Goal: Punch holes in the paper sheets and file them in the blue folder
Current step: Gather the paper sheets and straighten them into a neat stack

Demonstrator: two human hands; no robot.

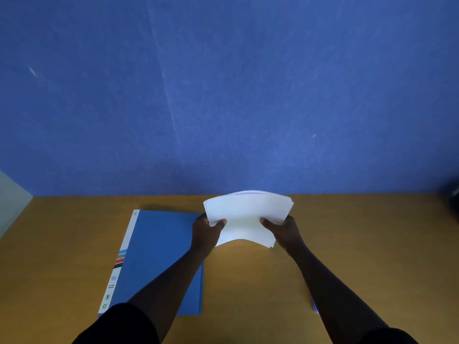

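Paper sheets bowed, long axis left-right

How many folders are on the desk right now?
1. A closed blue cardboard folder with a white striped spine lies flat on the wooden desk, left of the white paper stack held in both hands. The left forearm covers part of it.

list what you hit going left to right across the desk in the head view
blue folder → left hand → paper sheets → right hand → dark object at the right edge, too cut off to identify. Both hands hold the sheets by their sides, above the wooden desk.
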